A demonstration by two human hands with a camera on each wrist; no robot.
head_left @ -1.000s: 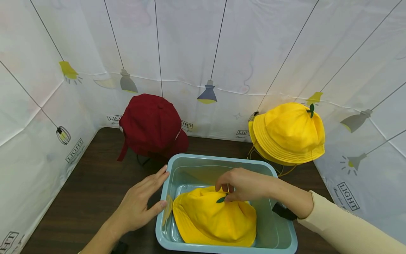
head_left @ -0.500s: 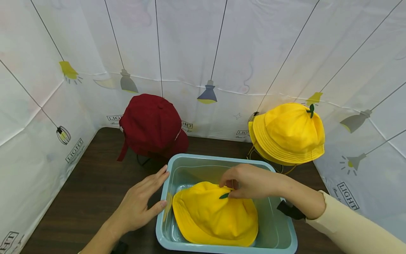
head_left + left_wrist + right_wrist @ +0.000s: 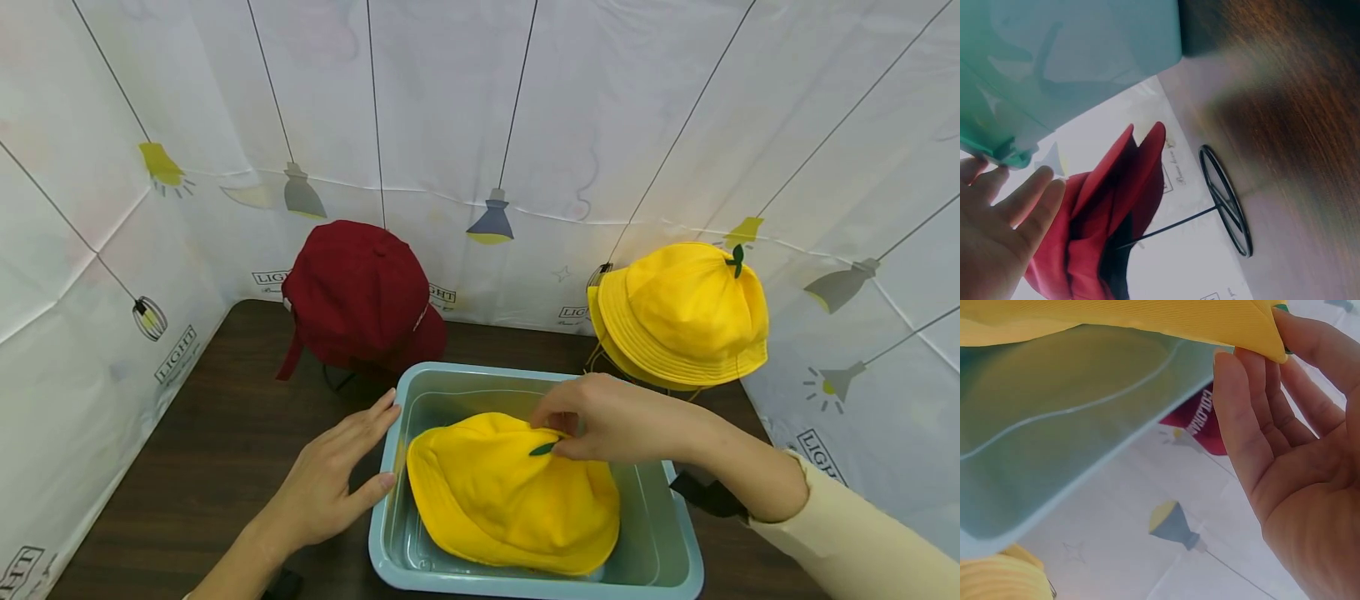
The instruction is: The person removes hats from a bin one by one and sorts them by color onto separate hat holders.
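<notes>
A yellow bucket hat with a small green leaf on its crown is in a light blue plastic basin. My right hand pinches the crown beside the leaf. In the right wrist view, thumb and fingers of the right hand grip the hat's yellow cloth, which hangs over the basin wall. With fingers extended, my left hand rests against the basin's left rim. The left wrist view shows the left hand with its fingertips at the basin's edge.
Behind the basin at left, a dark red cap sits on a black wire stand. Another yellow bucket hat with a green leaf stands at the back right. A printed sheet hangs behind the dark wooden table.
My right hand has moved up and a little right, lifting the yellow hat's crown; the hat has risen somewhat in the basin. The left hand stays at the rim.
</notes>
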